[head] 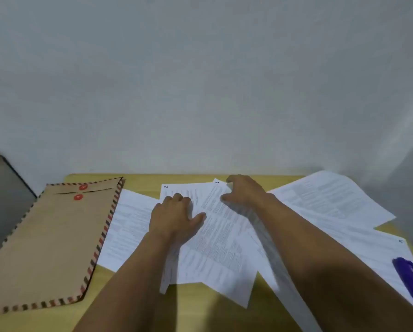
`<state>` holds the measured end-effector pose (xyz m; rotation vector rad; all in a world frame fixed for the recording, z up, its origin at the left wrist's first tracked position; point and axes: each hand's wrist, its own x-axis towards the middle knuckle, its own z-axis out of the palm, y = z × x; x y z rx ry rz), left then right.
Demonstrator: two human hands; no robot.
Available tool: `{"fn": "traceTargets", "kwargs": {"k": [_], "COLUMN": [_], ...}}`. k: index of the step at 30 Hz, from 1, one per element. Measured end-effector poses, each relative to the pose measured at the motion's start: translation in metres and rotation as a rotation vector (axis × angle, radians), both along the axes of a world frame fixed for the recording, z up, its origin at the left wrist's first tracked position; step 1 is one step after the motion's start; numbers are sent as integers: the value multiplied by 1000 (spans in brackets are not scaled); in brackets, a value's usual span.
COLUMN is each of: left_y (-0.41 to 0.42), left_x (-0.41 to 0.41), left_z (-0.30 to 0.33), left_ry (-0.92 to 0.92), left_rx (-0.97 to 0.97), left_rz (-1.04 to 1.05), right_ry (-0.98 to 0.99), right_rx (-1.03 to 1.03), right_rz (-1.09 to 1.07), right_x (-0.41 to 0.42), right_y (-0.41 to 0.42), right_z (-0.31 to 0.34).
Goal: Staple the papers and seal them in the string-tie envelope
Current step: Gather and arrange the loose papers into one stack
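Both my hands are down on the loose papers, nothing stapled.

My left hand (174, 216) presses flat, fingers relaxed, on the sheet marked 2 (176, 190); my right hand (245, 190) hovers half-curled over the sheet marked 1 (221, 219), pinching nothing I can see. The string-tie envelope (49, 238) lies left, the purple stapler (412, 279) far right.

Dim, soft indoor light w/ a grey-blue cast on my feed; whole frame is slightly blurry, printed text on the papers (215, 238) unreadable. I see broad arm shadows falling toward me on the table (200, 307), no glare, and wide-angle bending at the edges.
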<state>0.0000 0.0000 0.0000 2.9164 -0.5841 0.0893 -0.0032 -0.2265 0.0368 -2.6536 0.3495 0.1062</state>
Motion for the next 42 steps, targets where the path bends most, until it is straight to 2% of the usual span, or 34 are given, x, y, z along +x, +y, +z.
{"fn": "traceTargets", "kwargs": {"k": [4,11,19,24,29,33,38,42], "left_y": [0,2,5,9,15,19,20,22], "left_x": [7,11,10,10,8,1,-3,-7], "left_z": [-15,-21,-19,-22,-23,-15,39,91], "left_ry": [-118,-126,-161,-191,-225,-223,-92,-71], "left_rx": [48,47,69,66,106,-63,-485,-751], "left_rz": [-32,-45,-89,-136,-180,-89,-43,-16], "right_ry": [7,81,-19,-73,-287,-404,-566,-672], "right_rx": [-21,8,87,122,288,397,553,644], "right_rz": [-31,-105,-215,-203,-173,-55,35,69], "right_x": [18,39,48,50,48,45,32,12], "right_y": [1,-8,-13,-10,-1,4,8,15], "right_z": [-4,-11,-26,-27,-15,18,72,126]}}
